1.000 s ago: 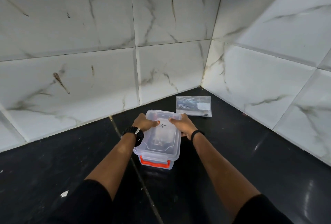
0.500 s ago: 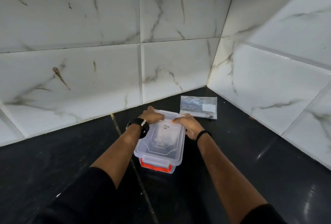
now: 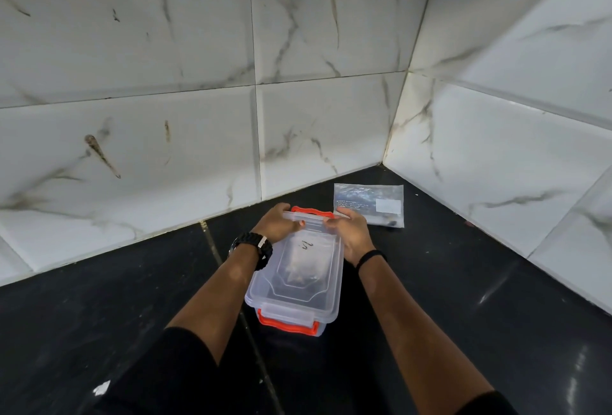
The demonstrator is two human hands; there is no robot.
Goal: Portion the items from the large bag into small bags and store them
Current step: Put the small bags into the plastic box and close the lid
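Box: clear lidded container on black counter, orange latches.
Left hand: grips lid's far edge.
Right hand: same edge (fingers curled).
Large bag: flat, just beyond.

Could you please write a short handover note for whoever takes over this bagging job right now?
Left hand: grips the far left edge of the clear box lid.
Right hand: grips the far right edge of the same lid.
The clear storage box sits on the dark counter, lid on top; the far orange latch stands up unfastened, while the near orange latch appears folded down.
Small bags seem to lie inside, seen faintly through the lid.
The large bag lies flat behind the box, near the corner.
Left to do: likely press the lid down and snap the far latch.
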